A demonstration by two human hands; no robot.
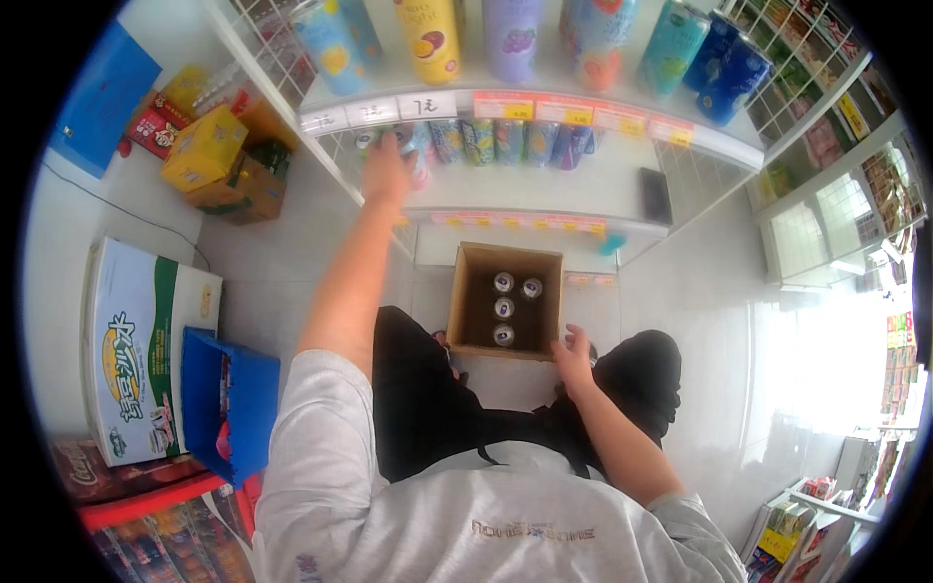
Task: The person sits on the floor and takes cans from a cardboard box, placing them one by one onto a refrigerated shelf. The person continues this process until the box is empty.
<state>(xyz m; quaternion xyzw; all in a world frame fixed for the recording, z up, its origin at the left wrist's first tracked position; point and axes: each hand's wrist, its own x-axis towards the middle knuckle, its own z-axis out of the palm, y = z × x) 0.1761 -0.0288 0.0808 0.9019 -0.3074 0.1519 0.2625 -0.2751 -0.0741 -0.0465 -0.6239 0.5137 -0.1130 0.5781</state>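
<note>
My left hand (391, 166) reaches to the left end of the middle shelf, its fingers at a drink can (401, 137) in a cluster there; the blur hides whether it grips the can. Beside that hand stand a pink-and-pale can (420, 173) and a row of colourful cans (509, 142). On the floor before me is an open cardboard box (456, 299) with several upright cans inside, one of them at its front left (504, 335). My right hand (574, 355) is at the box's front right corner, fingers partly spread, with nothing seen in it.
Larger cans, one of them yellow (430, 40), line the upper shelf (583, 106). A dark phone-like object (655, 195) lies at the middle shelf's right end. Yellow cartons (208, 149), a blue bin (251, 408) and a white printed carton (131, 350) stand to the left.
</note>
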